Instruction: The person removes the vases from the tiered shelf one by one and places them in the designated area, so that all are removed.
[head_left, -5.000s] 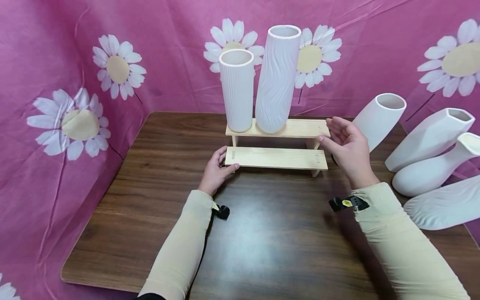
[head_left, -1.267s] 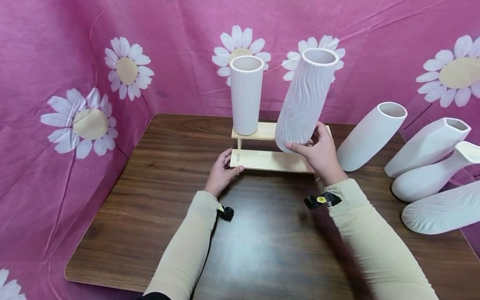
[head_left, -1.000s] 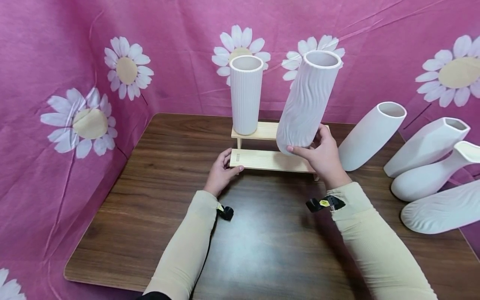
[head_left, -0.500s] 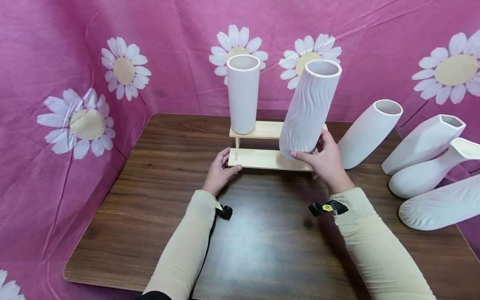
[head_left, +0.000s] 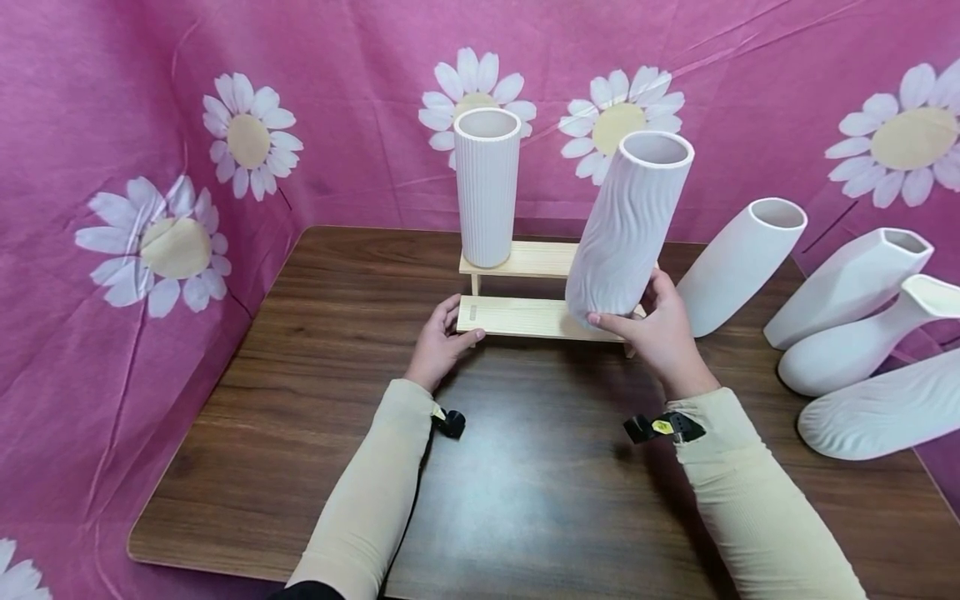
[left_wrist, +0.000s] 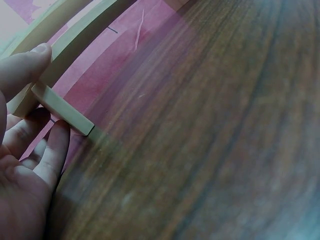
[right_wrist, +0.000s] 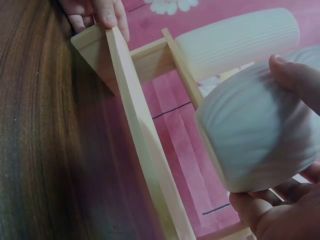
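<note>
A tall white vase (head_left: 630, 229) with wavy grooves is gripped near its base by my right hand (head_left: 660, 333), thumb in front. It tilts to the right, in the air over the lower step of a two-tier wooden stand (head_left: 525, 317). In the right wrist view the wavy vase's base (right_wrist: 250, 130) hangs apart from the front board (right_wrist: 145, 130). My left hand (head_left: 438, 343) holds the left end of that lower step, thumb at its front edge; the left wrist view shows fingers (left_wrist: 55, 150) beside the stand's leg (left_wrist: 65, 111). A ribbed white vase (head_left: 486, 192) stands upright on the upper step's left.
Several more white vases are at the table's right: a smooth slanted one (head_left: 738, 271), a faceted one (head_left: 847, 287), a narrow-necked one (head_left: 843, 350) and a grooved one (head_left: 873, 417). The brown table (head_left: 300, 450) backs onto a pink flowered cloth (head_left: 360, 108).
Five seconds ago the wavy vase stood on the upper step, my right hand beside it. Since then my right hand has gripped it and brought it forward, down and right. The left hand stays.
</note>
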